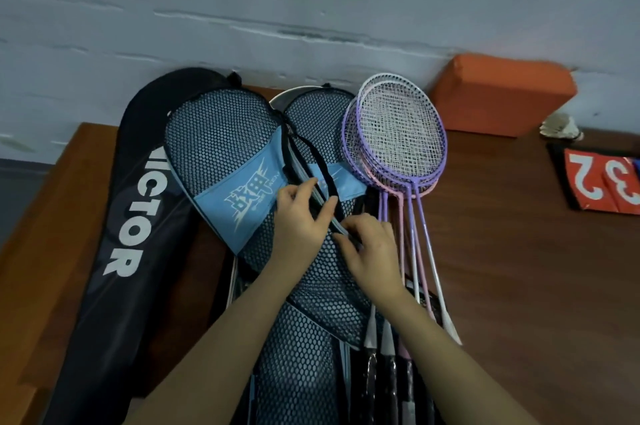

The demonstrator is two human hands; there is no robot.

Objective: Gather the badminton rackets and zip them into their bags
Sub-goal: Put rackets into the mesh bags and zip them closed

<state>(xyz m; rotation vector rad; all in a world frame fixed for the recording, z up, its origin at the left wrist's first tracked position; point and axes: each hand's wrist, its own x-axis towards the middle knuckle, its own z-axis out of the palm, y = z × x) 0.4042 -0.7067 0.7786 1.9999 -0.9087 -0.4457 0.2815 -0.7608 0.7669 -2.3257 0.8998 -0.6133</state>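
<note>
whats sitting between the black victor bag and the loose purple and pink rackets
In the head view, two blue mesh racket bags lie between the black Victor bag and the purple and pink rackets. Both hands, left hand and right hand, work at the bags' edge.

Brown wooden table [519, 251] carries black bag [114, 216], mesh bags [221, 147], rackets [398, 133], orange block [502, 95], shuttlecock [561, 126], score cards [602, 182].

Both hands meet close together; left hand [301, 216] fingers curled; right hand [372, 248] fingertips pinching.
</note>
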